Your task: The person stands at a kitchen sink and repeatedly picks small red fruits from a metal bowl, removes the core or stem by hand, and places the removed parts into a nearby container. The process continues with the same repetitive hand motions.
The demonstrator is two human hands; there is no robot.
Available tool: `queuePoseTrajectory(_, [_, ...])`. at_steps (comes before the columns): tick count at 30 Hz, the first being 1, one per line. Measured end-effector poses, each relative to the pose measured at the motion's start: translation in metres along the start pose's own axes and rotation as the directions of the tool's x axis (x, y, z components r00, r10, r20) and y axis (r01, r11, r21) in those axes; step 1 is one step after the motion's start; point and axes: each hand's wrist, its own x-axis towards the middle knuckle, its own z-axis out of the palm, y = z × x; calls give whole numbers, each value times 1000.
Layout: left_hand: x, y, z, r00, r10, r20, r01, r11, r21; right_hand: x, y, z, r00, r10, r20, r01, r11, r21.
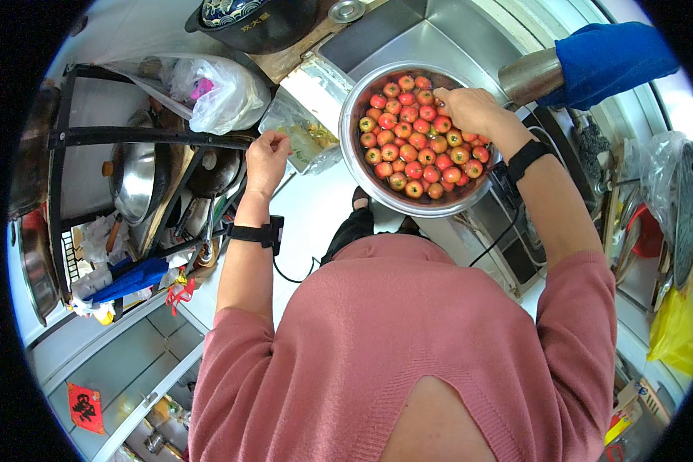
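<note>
A wide stainless-steel basin [352,164] holds many small red fruits [407,130], likely crabapples or hawthorns, floating in water. My right hand [470,110] reaches over the basin's right side. Its fingertips are down among the fruits, so their grip is hidden. To the left of the basin, my left hand [268,157] is raised with its fingers curled in, and nothing shows between them. Just beyond it hangs a clear plastic bag [309,136] with greenish and yellow scraps inside. Both wrists wear black bands.
Behind the basin lies a stainless-steel sink [456,43], with a blue cloth [609,63] around a metal pipe at right. A black metal rack [150,137] with pans and a white plastic bag [225,95] stands left. A black pot [260,29] sits at the back.
</note>
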Motion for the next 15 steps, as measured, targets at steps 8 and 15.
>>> queuePoseTrajectory(8, [-5,3,-1,999,45,-7,-45,998,33,-26,16,11,986,-163,28,161,984,82])
queuePoseTrajectory(15, [-11,2,3,998,60,-1,-60,997,42,-33,41,6,987,31,-156,70,796,601])
